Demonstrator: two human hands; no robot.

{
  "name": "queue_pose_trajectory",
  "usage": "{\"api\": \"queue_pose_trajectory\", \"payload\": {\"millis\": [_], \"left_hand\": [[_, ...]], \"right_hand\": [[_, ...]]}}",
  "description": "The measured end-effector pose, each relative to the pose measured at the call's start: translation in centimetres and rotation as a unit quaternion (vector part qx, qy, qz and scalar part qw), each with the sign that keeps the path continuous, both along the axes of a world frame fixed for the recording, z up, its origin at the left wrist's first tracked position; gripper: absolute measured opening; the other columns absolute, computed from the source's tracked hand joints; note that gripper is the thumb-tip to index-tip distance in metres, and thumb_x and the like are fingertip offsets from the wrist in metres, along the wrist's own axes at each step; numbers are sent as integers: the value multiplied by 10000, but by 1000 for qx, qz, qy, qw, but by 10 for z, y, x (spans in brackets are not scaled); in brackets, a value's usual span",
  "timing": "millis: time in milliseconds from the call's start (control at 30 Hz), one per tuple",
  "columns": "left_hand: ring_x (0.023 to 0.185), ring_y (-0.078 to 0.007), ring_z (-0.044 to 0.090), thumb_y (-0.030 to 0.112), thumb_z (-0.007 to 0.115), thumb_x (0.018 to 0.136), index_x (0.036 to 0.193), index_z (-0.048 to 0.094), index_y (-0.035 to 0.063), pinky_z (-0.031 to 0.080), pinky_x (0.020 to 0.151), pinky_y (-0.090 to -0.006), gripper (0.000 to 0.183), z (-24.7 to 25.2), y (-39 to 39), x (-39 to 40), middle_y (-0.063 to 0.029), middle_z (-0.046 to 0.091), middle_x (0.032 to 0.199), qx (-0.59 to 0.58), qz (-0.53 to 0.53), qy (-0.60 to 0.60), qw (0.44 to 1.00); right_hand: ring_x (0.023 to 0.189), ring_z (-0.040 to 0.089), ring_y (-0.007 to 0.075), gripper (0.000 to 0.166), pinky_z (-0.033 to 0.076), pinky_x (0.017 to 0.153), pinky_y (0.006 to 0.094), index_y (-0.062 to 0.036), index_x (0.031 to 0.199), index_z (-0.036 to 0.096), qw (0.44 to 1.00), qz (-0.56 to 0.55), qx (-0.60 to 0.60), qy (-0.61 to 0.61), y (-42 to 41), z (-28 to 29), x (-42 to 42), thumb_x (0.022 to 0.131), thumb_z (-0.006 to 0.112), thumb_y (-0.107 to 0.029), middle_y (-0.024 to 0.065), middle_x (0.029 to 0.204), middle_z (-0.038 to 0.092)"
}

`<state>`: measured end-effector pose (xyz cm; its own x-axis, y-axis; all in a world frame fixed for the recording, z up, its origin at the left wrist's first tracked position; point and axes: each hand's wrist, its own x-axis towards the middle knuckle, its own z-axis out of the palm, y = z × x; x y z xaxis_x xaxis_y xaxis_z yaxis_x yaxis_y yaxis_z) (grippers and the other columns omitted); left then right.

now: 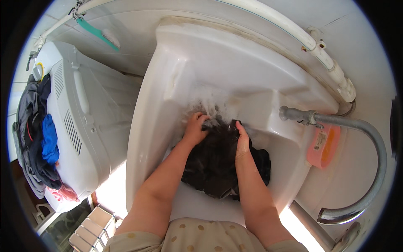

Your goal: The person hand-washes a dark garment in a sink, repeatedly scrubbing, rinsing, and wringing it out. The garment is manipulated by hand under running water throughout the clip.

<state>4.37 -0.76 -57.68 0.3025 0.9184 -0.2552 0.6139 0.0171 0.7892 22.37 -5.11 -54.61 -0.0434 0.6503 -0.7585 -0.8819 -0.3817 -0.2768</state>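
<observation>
A dark, wet garment point(211, 167) lies bunched in a white ceramic sink point(220, 69), with soap suds point(207, 96) on the water behind it. My left hand point(195, 128) curls its fingers around the far left part of the cloth, close to the foam. On the opposite side, my right hand point(241, 138) pinches an edge of the garment, thumb uppermost. Fabric hides most of the right fingers. The near folds of cloth spread between and beneath my wrists.
Right of the basin, a curved metal faucet point(374, 151) arches over a pink soap dish point(319, 146). To the left, a washing machine point(94, 100) carries dark clothes point(33, 126) and a blue cloth point(49, 140). A green brush point(99, 34) hangs from the wall pipe point(270, 15).
</observation>
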Motion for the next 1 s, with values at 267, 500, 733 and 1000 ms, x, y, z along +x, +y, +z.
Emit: {"api": "queue_pose_trajectory", "payload": {"millis": [267, 500, 733, 1000], "left_hand": [[815, -342, 604, 204, 680, 642, 947, 633, 131, 486, 737, -420, 317, 111, -76, 87, -97, 628, 874, 195, -79, -93, 973], [720, -359, 628, 219, 532, 850, 961, 580, 149, 488, 658, -433, 139, 79, -45, 81, -129, 650, 752, 27, 75, -82, 993], [983, -371, 583, 383, 535, 881, 1217, 525, 175, 479, 789, -452, 395, 38, -6, 24, -162, 581, 1145, -26, 74, 126, 989], [1293, -473, 257, 463, 498, 907, 1366, 448, 201, 254, 1032, -577, 530, 18, -113, 4, -157, 235, 1488, 42, -61, 178, 981]], "right_hand": [[975, 565, 207, 504, 446, 860, 318, -45, 1221, 561, 985, 4, 25, -169, -38, -3, -9, 906, 535, -437, 63, 1047, 611], [994, 569, 198, 402, 463, 866, 344, -49, 1224, 553, 969, 50, 33, -240, -56, -33, -20, 971, 390, -315, 41, 1089, 594], [1015, 572, 221, 528, 456, 879, 332, 20, 1195, 566, 903, 203, -35, -378, -26, 70, -22, 858, 644, -378, 108, 1167, 599], [1300, 290, 452, 292, 236, 993, 682, -184, 1036, 663, 387, 503, 194, -748, -109, 31, -18, 792, 678, -343, 184, 1423, 334]]}}
